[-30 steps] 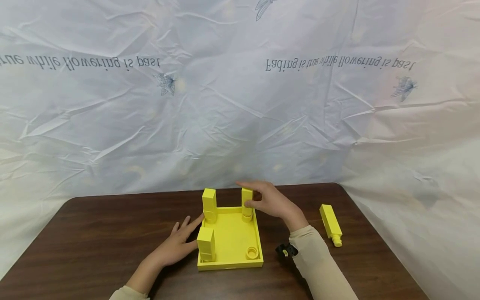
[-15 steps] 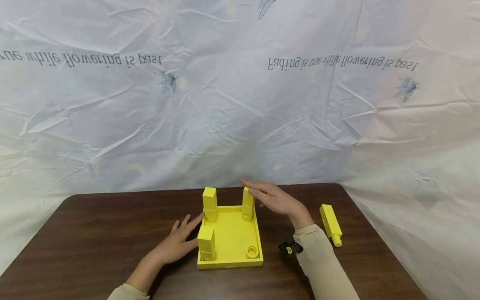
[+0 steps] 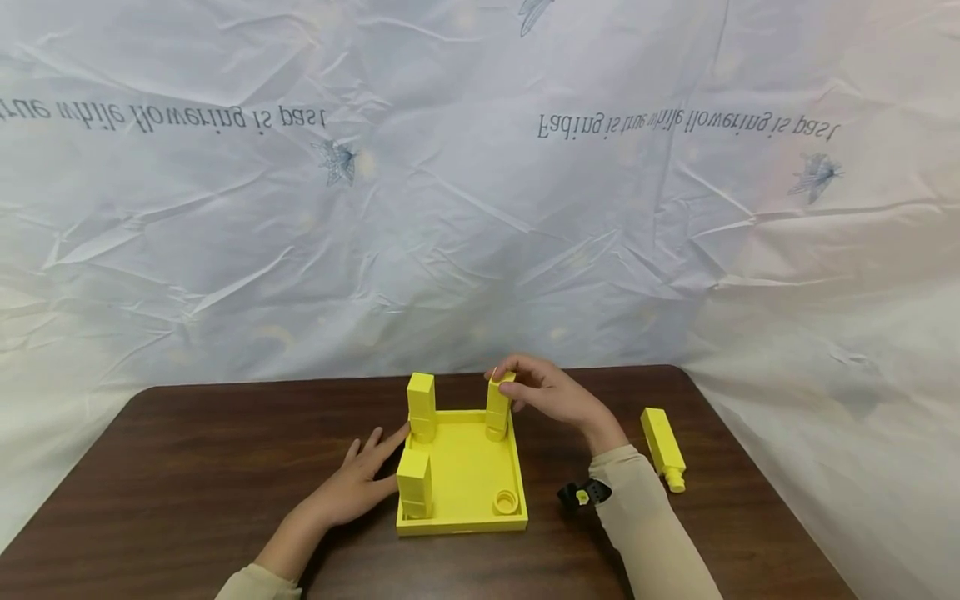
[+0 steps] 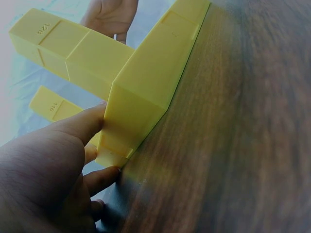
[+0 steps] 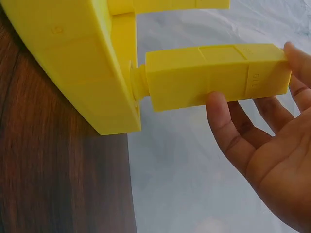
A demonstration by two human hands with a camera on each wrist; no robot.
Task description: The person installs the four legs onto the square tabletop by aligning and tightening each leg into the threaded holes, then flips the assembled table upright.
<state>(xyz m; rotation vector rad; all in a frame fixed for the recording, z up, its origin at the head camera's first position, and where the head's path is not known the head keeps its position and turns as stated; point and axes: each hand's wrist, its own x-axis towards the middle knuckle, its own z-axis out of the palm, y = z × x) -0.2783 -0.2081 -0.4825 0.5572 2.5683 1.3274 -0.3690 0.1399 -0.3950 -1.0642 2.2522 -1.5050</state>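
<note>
A shallow yellow tray lies on the table, with yellow square posts standing at three of its corners. My right hand holds the upper part of the far right post, thumb on one side and fingertips at its top. In the right wrist view, a narrow ridged neck shows between that post and its round socket. My left hand rests against the tray's left side with fingers spread. Beside it stand the far left post and the near left post. The near right corner has a bare round socket.
Another yellow post lies on the table to the right, its round knobbed end towards me. The brown table meets a pale printed cloth behind. A black wrist device is on the right wrist.
The right hand's fingers flattened over the post's top half a second ago, and are now bent around it again. That post looks slightly turned. The left hand has stayed in place.
</note>
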